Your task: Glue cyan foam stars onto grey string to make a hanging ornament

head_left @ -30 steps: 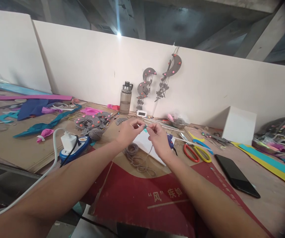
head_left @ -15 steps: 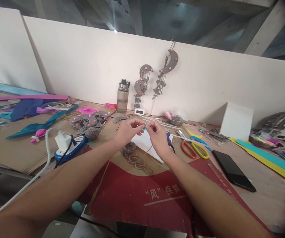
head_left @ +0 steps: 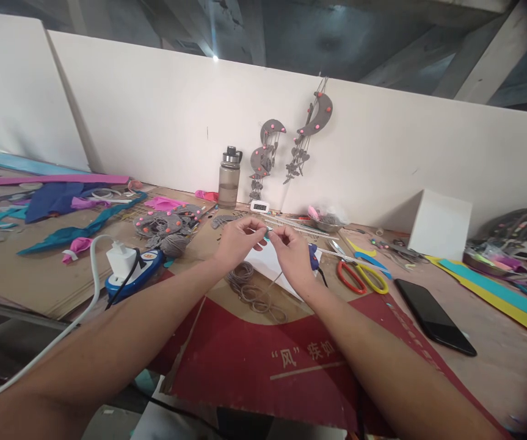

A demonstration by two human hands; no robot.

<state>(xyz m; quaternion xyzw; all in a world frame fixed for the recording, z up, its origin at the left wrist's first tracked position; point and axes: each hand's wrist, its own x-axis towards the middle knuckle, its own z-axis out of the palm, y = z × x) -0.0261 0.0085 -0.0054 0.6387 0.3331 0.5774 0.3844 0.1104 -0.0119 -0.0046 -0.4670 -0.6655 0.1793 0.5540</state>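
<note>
My left hand (head_left: 241, 244) and my right hand (head_left: 290, 252) meet at the fingertips over the middle of the table. Both are closed in a pinch around a tiny teal piece (head_left: 267, 234), mostly hidden by the fingers. A thin grey-brown cord (head_left: 276, 280) runs down from my right hand towards a loose coil of cord (head_left: 245, 282) on the cardboard. Below the hands lies a white sheet (head_left: 270, 261). Just right of my right hand, a dark blue object (head_left: 313, 256) shows in part.
Red and yellow scissors (head_left: 351, 277) and a black phone (head_left: 435, 318) lie to the right. A power strip (head_left: 137, 275) with a white plug and cable is at the left. Behind stand a bottle (head_left: 229, 183) and a small clock (head_left: 259, 206). Grey felt moons (head_left: 320, 116) hang on the white wall.
The whole view has shifted slightly, so the table things sit a little further right. My hands keep nearly the same pinched pose, fingertips together.
</note>
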